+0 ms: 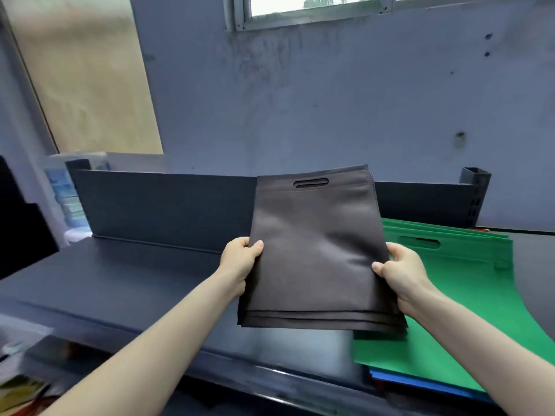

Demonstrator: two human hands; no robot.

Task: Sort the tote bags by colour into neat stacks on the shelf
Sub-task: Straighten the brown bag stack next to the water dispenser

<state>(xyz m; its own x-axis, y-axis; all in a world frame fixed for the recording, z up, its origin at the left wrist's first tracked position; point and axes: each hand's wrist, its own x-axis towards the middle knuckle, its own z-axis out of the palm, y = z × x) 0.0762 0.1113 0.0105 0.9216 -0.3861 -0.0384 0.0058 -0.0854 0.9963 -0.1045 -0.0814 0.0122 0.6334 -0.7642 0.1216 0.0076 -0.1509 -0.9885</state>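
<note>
Several dark brown tote bags [318, 250] are held as one flat bundle above the dark shelf [135, 274], handle slot pointing away from me. My left hand [240, 262] grips the bundle's left edge, thumb on top. Its right edge is gripped by my right hand [402, 274], thumb also on top. A pile of green tote bags [456, 298] lies on the shelf to the right, partly under the bundle. A blue bag [426, 385] peeks out from below the green pile at the front.
The shelf has a dark back panel [168, 205] and an upright post [476, 193] at the right rear. Stacked plastic containers [69, 199] stand beyond the shelf's left end. Clutter lies at the lower left [21, 385].
</note>
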